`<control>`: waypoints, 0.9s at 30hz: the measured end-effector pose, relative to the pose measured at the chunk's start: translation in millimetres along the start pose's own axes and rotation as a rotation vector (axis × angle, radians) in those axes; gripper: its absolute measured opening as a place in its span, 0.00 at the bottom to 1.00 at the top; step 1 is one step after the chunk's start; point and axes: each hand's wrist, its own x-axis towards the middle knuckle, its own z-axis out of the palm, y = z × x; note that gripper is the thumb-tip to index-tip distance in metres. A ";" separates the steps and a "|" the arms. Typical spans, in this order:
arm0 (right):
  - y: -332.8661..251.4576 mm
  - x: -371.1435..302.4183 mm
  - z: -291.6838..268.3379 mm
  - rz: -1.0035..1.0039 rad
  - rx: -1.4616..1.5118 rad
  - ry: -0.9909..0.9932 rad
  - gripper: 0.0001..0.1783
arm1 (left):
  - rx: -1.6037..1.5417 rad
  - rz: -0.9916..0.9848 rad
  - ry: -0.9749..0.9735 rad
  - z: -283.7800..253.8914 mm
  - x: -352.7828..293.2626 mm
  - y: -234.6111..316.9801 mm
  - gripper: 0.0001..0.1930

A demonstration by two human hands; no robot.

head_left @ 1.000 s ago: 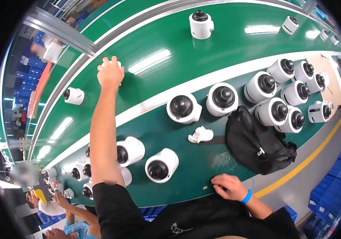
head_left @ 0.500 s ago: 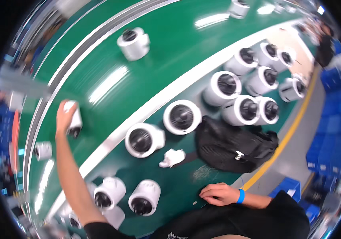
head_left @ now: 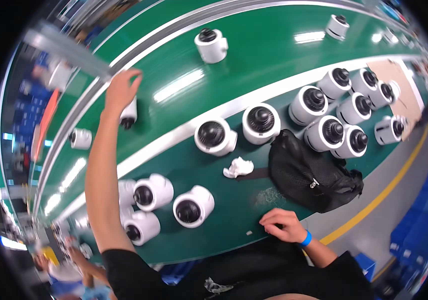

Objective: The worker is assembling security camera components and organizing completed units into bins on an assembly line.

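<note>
head: green table, grey floor

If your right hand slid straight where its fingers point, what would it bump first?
The right hand would probably meet the nearest white housing with a black dome, passing the tiny pale scrap, but depth is unclear.

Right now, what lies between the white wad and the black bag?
In the head view, a dark strip lies on the green table between the wad and the bag.
</note>
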 end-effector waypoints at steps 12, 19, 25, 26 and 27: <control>6.0 -7.1 20.5 -0.115 -0.291 0.172 0.08 | -0.036 -0.176 -0.169 70.8 128.7 162.0 0.41; 12.6 -12.7 32.0 -0.188 -0.409 0.188 0.20 | 0.026 -0.398 -0.133 82.0 119.1 143.9 0.39; 12.9 -7.4 33.6 -0.324 -0.540 0.185 0.16 | -0.252 -0.228 -0.110 43.9 70.2 101.9 0.41; 11.5 -5.6 34.0 -0.357 -0.545 0.163 0.16 | -0.155 -0.165 -0.012 32.8 58.4 89.3 0.39; 8.8 -6.3 32.2 -0.370 -0.562 0.147 0.15 | -0.222 -0.172 0.024 4.4 44.8 101.6 0.39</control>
